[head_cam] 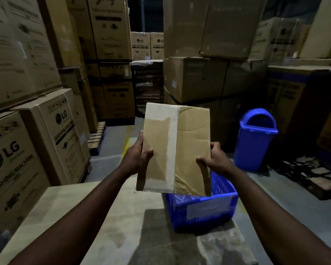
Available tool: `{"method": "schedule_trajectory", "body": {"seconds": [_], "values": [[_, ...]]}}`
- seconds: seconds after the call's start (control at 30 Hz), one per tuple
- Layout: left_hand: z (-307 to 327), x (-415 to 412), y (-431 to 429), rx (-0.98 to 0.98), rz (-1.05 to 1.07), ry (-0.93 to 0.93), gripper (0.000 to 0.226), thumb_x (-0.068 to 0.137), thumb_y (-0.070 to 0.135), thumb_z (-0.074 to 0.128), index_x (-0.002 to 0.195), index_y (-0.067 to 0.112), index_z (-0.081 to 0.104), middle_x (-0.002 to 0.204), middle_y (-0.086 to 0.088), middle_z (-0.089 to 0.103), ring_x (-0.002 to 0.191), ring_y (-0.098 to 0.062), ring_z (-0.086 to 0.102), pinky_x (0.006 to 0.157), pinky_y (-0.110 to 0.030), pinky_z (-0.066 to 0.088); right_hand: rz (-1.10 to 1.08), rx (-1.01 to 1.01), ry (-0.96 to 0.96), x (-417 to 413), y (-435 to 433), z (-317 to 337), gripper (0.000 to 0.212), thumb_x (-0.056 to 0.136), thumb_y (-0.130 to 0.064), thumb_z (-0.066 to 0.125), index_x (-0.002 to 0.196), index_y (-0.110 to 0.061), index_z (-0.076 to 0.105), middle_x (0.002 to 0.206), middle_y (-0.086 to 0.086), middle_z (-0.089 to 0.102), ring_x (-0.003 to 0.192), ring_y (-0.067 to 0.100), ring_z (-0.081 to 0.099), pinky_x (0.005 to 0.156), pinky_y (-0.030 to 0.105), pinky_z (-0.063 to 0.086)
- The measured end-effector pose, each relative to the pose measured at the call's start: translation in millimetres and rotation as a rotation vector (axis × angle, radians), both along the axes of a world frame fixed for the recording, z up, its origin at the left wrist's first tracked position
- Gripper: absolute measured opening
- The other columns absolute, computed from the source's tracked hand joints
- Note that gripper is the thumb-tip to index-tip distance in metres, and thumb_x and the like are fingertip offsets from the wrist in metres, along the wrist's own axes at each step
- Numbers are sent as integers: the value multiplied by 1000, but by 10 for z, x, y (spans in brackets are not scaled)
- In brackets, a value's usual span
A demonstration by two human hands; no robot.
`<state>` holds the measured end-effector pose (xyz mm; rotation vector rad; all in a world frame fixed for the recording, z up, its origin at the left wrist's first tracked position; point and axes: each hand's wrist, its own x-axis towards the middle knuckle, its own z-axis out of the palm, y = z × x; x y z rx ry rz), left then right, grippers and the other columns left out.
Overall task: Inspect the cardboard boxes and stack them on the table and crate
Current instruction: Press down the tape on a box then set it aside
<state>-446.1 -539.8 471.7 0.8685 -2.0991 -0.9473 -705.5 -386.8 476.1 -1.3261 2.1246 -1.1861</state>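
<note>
**Cardboard box (176, 150) held in both hands above table (65, 207) and crate (204, 207)**

Cardboard box position: raised in the air in the middle of the view, upright and slightly tilted, broad face toward the camera. A pale tape strip (170, 150) runs down this face from top to bottom. The right half of the face is creased and dented.

Left hand (137, 159): grasps the left edge of the box, thumb across the front face. Its fingers are wrapped behind the box and hidden.

Right hand (216, 159): grasps the right edge, thumb pressed on the front face near the lower corner. Its remaining fingers are also hidden behind the box.

Table: near the camera, below the forearms. Its surface is pale on the left and covered by a darker patch in the middle. The near edge is cut off by the frame.

Crate: blue, latticed, standing just beside the right far corner of the table. The lower edge of the box hides its far rim, and the contents are too dim to identify.

Surroundings:
- A blue bin (256, 142) with a hooded lid stands on the floor to the right, beyond the crate.
- Large printed cartons (17, 150) are stacked on the left, and plain cartons (199, 77) at the far side. Most of the print is blurred.
- A pallet (97, 138) shows partly at the foot of the left stacks.
- Dark flat material (313, 173) lies on the floor at the far right. What it is cannot be made out.
</note>
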Motion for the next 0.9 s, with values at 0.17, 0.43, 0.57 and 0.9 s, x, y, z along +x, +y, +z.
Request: {"method": "schedule_trajectory", "body": {"seconds": [0.17, 0.43, 0.57, 0.9], "values": [[44, -583, -84, -35, -15, -37, 88, 93, 32, 63, 157, 33, 2, 140, -7, 51, 119, -28, 56, 94, -46, 54, -52, 8, 27, -580, -52, 47, 73, 83, -24, 79, 133, -8, 28, 129, 13, 56, 114, 25, 58, 97, 44, 52], [-179, -1317, -433, -13, 7, 53, 90, 90, 27, 70, 156, 32, 9, 145, -7, 50, 114, -12, 52, 95, -34, 51, -194, 27, 81, -1233, -369, 57, 64, 81, -21, 80, 125, -13, 35, 123, 8, 57, 110, 23, 58, 85, 36, 52], [-305, -1503, -593, -25, 58, 76, 90, 89, 23, 71, 156, 34, 12, 143, -6, 53, 119, -16, 54, 98, -41, 53, -230, 10, 80, -1414, -605, -55, 57, 78, -19, 83, 116, -17, 41, 115, 5, 61, 101, 20, 62, 81, 38, 57], [-633, -1938, -808, -35, 473, 46, 44, 88, 14, 69, 132, 15, 61, 118, -4, 71, 106, -17, 68, 87, -30, 54, -144, -13, 108, -1879, -1138, -421, 37, 79, -11, 80, 98, -14, 48, 90, -2, 61, 81, 13, 60, 62, 30, 50]]}}
